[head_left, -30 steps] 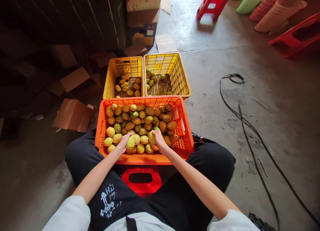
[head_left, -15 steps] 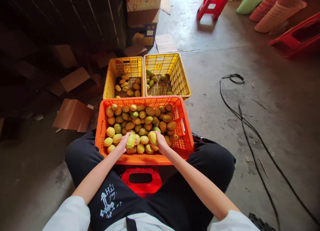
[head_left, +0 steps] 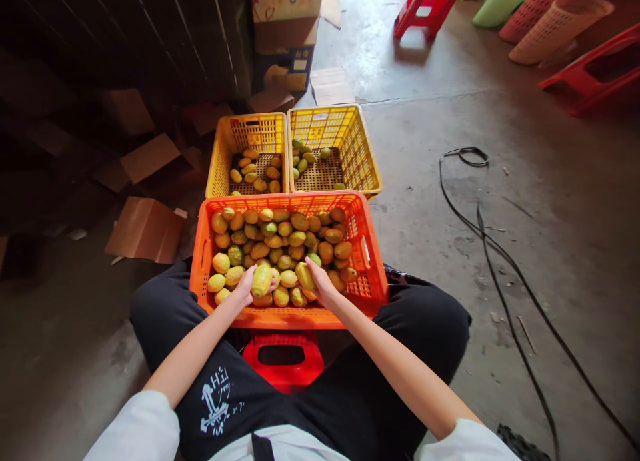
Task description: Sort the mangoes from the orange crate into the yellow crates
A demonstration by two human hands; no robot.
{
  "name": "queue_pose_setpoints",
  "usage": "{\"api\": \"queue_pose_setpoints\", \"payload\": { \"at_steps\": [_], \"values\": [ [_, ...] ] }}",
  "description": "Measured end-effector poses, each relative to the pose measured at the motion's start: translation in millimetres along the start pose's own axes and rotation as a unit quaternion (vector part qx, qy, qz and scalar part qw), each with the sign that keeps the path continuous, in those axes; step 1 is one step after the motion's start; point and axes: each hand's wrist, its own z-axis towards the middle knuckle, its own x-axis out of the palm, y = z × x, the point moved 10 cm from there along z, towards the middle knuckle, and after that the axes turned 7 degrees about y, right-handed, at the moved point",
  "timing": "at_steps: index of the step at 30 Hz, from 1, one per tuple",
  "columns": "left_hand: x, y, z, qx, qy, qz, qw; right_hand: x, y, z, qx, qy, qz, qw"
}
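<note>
In front of me an orange crate (head_left: pixel 290 320) holds many oval fruits, mostly yellow, a few greenish; I cannot tell their exact kind. Over its near part, my left hand (head_left: pixel 247 286) has its fingers around a yellow-green oval fruit (head_left: pixel 261 281). A second yellow-green oval fruit (head_left: pixel 305 276) is in my right hand (head_left: pixel 321 282), with the thumb on its upper side. Both fruits are raised just above the pile, a short gap between them. Most of the fingers are hidden under the fruits.
Beyond the orange crate stand two yellow crates, the left one (head_left: pixel 215 158) with yellow fruits and the right one (head_left: pixel 373 158) with greener ones. A red stool (head_left: pixel 283 374) is under the orange crate. Cardboard (head_left: pixel 146 229) lies left, and a black cable (head_left: pixel 520 268) runs across the floor right.
My right thumb has shifted slightly up along its fruit, and the fruit in my left hand has turned a little. Crates and other fruits look unchanged.
</note>
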Motion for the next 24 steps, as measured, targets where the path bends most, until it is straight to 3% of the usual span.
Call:
{"api": "queue_pose_setpoints", "payload": {
  "at_steps": [4,11,18,24],
  "values": [
    [2.5,0.2,4.7,0.013,0.029,0.038,0.999,-0.7,7.5,-2.7,-0.039,0.000,-0.045,0.998],
    [4.6,-10.3,6.1,0.088,0.055,0.150,0.983,-3.6,4.6,-4.0,-0.027,-0.002,-0.075,0.997],
    [-8.4,-22.9,12.0,0.156,0.030,0.131,0.979,-16.7,2.7,5.9,-0.054,-0.045,-0.104,0.992],
    [-10.8,-19.3,17.0,0.129,0.014,0.109,0.986,-20.2,-1.3,12.2,-0.048,-0.048,-0.103,0.992]
  ]
}}
